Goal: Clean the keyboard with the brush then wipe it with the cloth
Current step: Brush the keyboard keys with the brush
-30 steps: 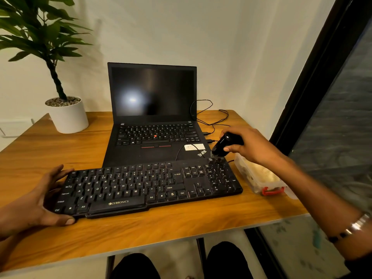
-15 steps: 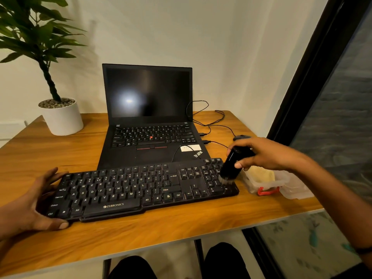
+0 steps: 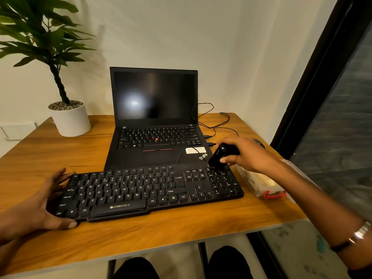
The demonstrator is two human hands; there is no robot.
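Now the black keyboard (image 3: 149, 190) is seen lying across the near part of the wooden surface (image 3: 141, 236), its back edge just in front of an open black laptop (image 3: 156, 125) whose screen is dark. The keyboard's left end is steadied by the left hand (image 3: 34, 208): the thumb is laid along the front corner and the straight fingers are spread against the far corner, so the end is braced rather than gripped. A small black brush (image 3: 218, 156) is held in the right hand (image 3: 247, 154), with fingers and thumb curled round its body. The brush is tilted down to the left, and its lower end is set at the back right corner of the keyboard, above the number pad; the bristles themselves cannot be made out against the dark keys. Just right of the keyboard a clear plastic box (image 3: 261, 184) with a red clasp is partly covered by the right forearm. A potted plant (image 3: 69, 117) in a white pot is placed at the far left of the surface, and black cables (image 3: 211, 121) are looped behind the laptop's right side.
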